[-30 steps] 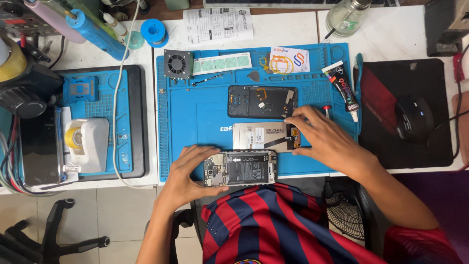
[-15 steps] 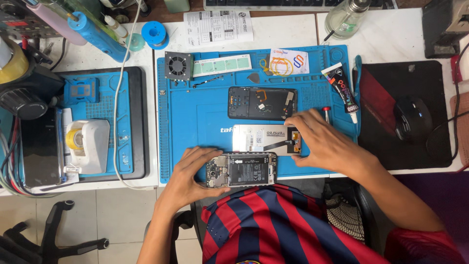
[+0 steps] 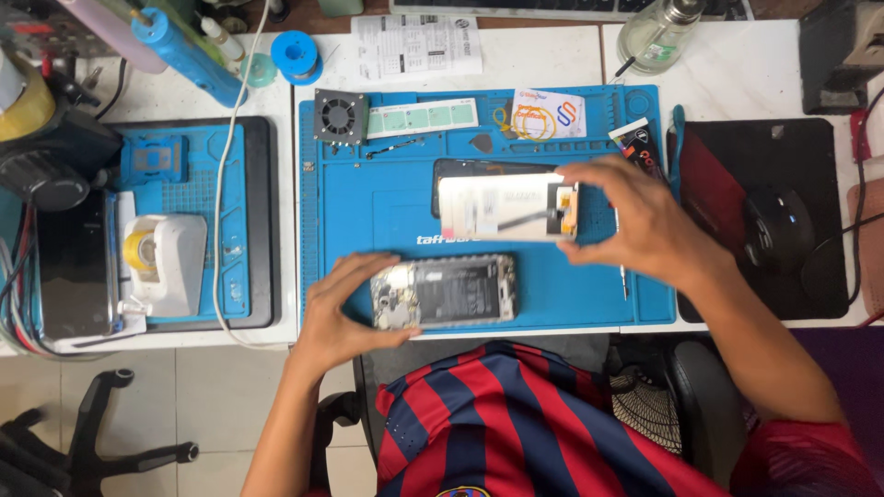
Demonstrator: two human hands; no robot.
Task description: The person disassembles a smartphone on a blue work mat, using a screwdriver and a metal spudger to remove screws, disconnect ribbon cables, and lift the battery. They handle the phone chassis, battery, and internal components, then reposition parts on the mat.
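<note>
Right now I am looking down on the blue work mat, which is filling the middle of the white desk. Two flat phone parts are lying parallel across it, both with their long axes running left to right. Nearest my body, the opened phone body is resting close to the mat's front edge, its inner parts facing up. My left hand is gripping its left end, thumb on the near side, fingers curled over the far side. Farther out, my right hand is holding the pale screen panel by its right end, fingers closed on that short edge, lifted over a dark phone that is partly hidden beneath it. So the panel is sitting directly beyond the body, apart from it, with the right hand the nearer one.

Compared with half a second ago, the panel is sitting higher and farther from me; then it lay just beyond the body with my right hand resting over it. The left hand is holding as before.
</note>
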